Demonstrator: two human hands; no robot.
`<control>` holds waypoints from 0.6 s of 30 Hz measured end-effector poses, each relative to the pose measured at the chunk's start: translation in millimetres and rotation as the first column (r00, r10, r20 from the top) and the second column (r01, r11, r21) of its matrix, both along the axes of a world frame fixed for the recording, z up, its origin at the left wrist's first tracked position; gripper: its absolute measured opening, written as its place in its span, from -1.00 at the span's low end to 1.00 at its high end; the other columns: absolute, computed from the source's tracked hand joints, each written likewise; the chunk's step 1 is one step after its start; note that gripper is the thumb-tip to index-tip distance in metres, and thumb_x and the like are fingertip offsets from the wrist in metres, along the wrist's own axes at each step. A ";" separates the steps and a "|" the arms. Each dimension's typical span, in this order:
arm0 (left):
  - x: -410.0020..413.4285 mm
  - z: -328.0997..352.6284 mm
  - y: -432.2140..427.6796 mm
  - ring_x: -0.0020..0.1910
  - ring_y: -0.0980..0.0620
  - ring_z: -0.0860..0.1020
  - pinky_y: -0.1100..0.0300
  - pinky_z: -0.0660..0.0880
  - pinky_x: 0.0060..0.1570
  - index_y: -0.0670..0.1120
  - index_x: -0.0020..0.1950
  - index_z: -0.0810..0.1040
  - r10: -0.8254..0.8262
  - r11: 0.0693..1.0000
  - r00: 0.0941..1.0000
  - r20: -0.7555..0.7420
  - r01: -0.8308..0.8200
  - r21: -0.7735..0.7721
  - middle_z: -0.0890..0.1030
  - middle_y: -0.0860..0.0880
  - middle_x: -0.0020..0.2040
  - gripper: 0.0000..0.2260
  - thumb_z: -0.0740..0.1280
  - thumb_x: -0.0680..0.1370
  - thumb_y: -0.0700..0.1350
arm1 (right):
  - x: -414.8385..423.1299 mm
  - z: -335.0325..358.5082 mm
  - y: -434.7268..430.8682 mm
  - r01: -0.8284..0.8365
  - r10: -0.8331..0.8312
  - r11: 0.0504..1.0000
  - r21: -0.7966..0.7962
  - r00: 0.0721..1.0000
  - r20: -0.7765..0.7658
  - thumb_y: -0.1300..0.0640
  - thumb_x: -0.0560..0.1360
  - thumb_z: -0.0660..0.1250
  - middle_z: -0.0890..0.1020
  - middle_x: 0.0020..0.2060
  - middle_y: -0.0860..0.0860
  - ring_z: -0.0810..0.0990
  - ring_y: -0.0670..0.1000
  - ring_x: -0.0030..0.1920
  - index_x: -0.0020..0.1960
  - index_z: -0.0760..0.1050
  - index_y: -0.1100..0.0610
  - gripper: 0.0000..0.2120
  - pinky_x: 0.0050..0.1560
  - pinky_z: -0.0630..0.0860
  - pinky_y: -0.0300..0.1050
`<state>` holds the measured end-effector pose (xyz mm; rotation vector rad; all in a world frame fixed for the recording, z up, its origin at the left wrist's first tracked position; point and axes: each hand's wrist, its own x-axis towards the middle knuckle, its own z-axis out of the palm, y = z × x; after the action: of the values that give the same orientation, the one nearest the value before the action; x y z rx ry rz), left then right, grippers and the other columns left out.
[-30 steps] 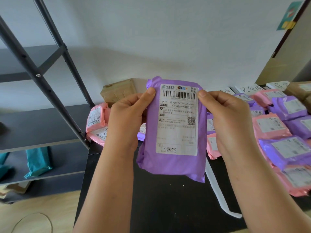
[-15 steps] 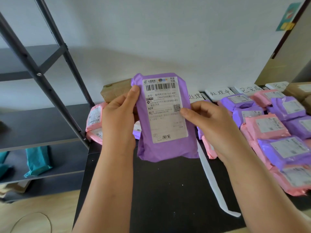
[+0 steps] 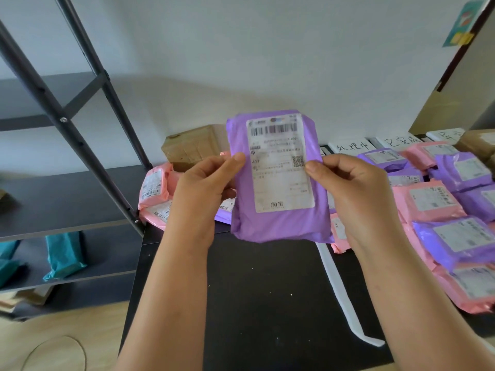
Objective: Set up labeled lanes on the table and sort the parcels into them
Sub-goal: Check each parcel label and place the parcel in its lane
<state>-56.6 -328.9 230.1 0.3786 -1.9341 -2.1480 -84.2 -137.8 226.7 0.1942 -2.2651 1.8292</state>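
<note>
One purple parcel (image 3: 278, 183) is held upright above the table (image 3: 267, 303), label facing the camera. The left hand (image 3: 203, 188) and right hand (image 3: 356, 194) pinch its side edges between thumb and curled fingers. Lanes look set: cards (image 3: 351, 147) and a white strip (image 3: 340, 290) are down. Sorted parcels (image 3: 455, 236) fill the right. A small pile (image 3: 155, 188) at left likely remains.
</note>
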 end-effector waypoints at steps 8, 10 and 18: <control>0.8 1.3 -0.6 0.07 -0.25 0.62 -0.22 0.47 0.28 -0.13 -0.06 0.72 -0.019 0.999 0.999 -0.027 0.020 0.046 0.70 -0.20 0.01 -0.65 0.61 0.26 0.02 | 2.9 7.2 -1.5 -0.020 0.018 0.999 -0.042 0.998 -0.059 0.11 0.51 0.43 0.68 -0.27 -0.11 0.63 0.05 -0.11 -0.24 0.59 -0.14 -0.81 -0.08 0.59 -0.01; 2.9 4.4 -0.7 0.02 -0.27 0.61 -0.25 0.46 0.28 -0.15 -0.09 0.71 -0.004 0.998 1.000 -0.024 0.005 0.067 0.70 -0.22 0.00 -0.63 0.59 0.22 0.04 | 3.8 7.0 -2.6 -0.035 0.032 0.998 -0.051 0.998 -0.056 0.12 0.51 0.43 0.69 -0.29 -0.17 0.65 -0.04 -0.15 -0.22 0.60 -0.12 -0.82 -0.08 0.60 -0.07; 1.8 0.8 -3.7 -0.15 -0.18 0.57 -0.15 0.56 0.04 -0.12 -0.19 0.70 -0.018 0.997 1.000 0.009 0.017 0.080 0.68 -0.28 -0.07 -0.63 0.62 0.17 0.09 | 1.2 5.4 -5.5 -0.017 0.015 0.996 -0.092 1.000 -0.019 0.15 0.49 0.45 0.67 -0.35 -0.23 0.60 -0.24 -0.26 -0.23 0.61 -0.08 -0.83 -0.18 0.53 -0.32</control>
<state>-54.8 -332.6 230.9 0.3879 -1.8667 -2.2441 -83.0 -143.3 232.1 0.2127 -2.1671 1.9274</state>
